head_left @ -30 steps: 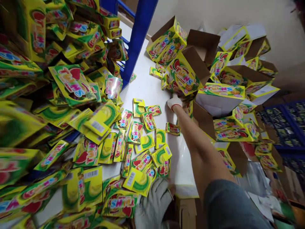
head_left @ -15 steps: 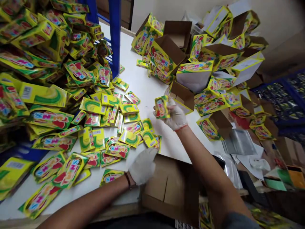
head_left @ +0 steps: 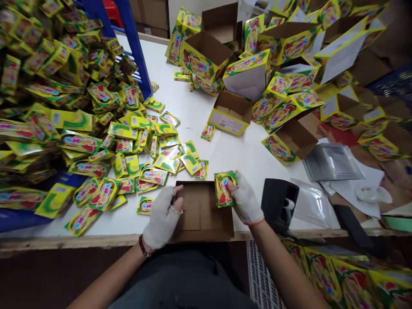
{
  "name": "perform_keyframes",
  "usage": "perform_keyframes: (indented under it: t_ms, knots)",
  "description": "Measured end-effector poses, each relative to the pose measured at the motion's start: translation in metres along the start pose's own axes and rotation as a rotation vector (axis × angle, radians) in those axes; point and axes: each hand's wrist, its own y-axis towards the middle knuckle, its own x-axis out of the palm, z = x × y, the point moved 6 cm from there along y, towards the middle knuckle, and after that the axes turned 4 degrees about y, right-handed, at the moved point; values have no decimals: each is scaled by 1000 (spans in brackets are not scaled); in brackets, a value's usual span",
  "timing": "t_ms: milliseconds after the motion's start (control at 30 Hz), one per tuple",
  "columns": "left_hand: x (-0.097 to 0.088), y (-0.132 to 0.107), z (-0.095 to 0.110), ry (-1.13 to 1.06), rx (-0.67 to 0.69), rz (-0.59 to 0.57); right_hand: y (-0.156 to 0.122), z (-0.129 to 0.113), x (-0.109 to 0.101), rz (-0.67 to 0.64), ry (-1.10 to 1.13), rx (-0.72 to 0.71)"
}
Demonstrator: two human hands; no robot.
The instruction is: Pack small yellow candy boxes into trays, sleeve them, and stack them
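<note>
Gloved right hand (head_left: 245, 202) with packet (head_left: 223, 189) over open carton (head_left: 201, 212).

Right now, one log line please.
left hand: holds open cardboard box rim | right hand: holds yellow sachet over box | table: loose sachets piled

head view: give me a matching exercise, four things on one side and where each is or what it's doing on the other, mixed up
Things
1. left hand
2. right hand
3. brown box
4. blue post

Place or state
A. pinches a yellow packet
B. open, at the table's near edge
C. stands far back on the left, beside the packet pile
D. holds the box's left wall

Pairs: 1-D, 2-A, 3-B, 4-C
</note>
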Motion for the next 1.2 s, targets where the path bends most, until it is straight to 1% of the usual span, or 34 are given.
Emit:
perform_keyframes:
  t_ms: [67, 100, 133, 167, 200, 267, 300, 333, 367, 400, 433, 500, 533, 567, 600, 633, 667, 700, 767, 833, 867, 933, 1000, 1033, 1100, 1133, 1200]
  knots:
    - [19, -17, -3, -261, -163, -165, -21, 6, 19, 25, 59, 62]
    - [27, -23, -2, -353, -211, -240, -29, 8, 28, 21, 103, 91]
    - [32, -27, 0, -386, -231, -292, -36, 8, 38, -7, 112, 90]
    - [35, -28, 3, -352, -222, -324, -42, 6, 44, -25, 99, 65]
    - [35, -27, 5, -267, -189, -337, -45, 2, 45, -28, 63, 16]
    - [31, -22, 11, -47, -73, -374, -47, -11, 41, -58, -67, -118]
    - [29, -20, 13, 44, -7, -406, -47, -17, 38, -103, -145, -184]
    - [27, -18, 14, 100, 46, -432, -46, -20, 36, -197, -214, -223]
    - [23, -16, 13, 126, 78, -438, -44, -20, 35, -293, -275, -225]
    - [18, -15, 10, 134, 88, -412, -42, -15, 34, -370, -331, -188]
    - [12, -14, 5, 136, 74, -355, -40, -7, 31, -400, -386, -119]
    - [2, -19, -10, 126, -6, -217, -37, 16, 27, -341, -496, 78]
    - [1, -24, -19, 115, -56, -184, -37, 30, 29, -306, -537, 185]
    - [4, -31, -28, 101, -99, -189, -40, 43, 34, -297, -565, 280]
    - [9, -39, -35, 85, -126, -214, -43, 54, 43, -320, -587, 348]
    - [14, -47, -39, 69, -132, -249, -47, 62, 54, -371, -619, 378]
    - [19, -53, -42, 60, -115, -284, -50, 66, 66, -438, -673, 367]
    - [21, -58, -43, 64, -82, -309, -52, 67, 78, -502, -753, 324]
    - [16, -60, -45, 144, 11, -328, -55, 62, 94, -586, -951, 202]
    - [1, -54, -52, 352, 86, -333, -55, 57, 102, -636, -1099, 123]
    - [-9, -50, -58, 485, 110, -332, -55, 56, 104, -668, -1135, 104]
    - [-26, -39, -72, 718, 132, -346, -54, 55, 105, -750, -1156, 76]
    - [-39, -31, -83, 835, 128, -350, -53, 56, 101, -812, -1140, 78]
    - [-43, -27, -84, 845, 123, -336, -51, 55, 97, -810, -1110, 87]
    - [-47, -23, -76, 778, 112, -246, -47, 44, 89, -717, -990, 80]
    - [-47, -22, -66, 710, 117, -171, -44, 35, 87, -643, -892, 53]
    - [-41, -25, -38, 548, 157, -2, -43, 13, 85, -510, -618, -35]
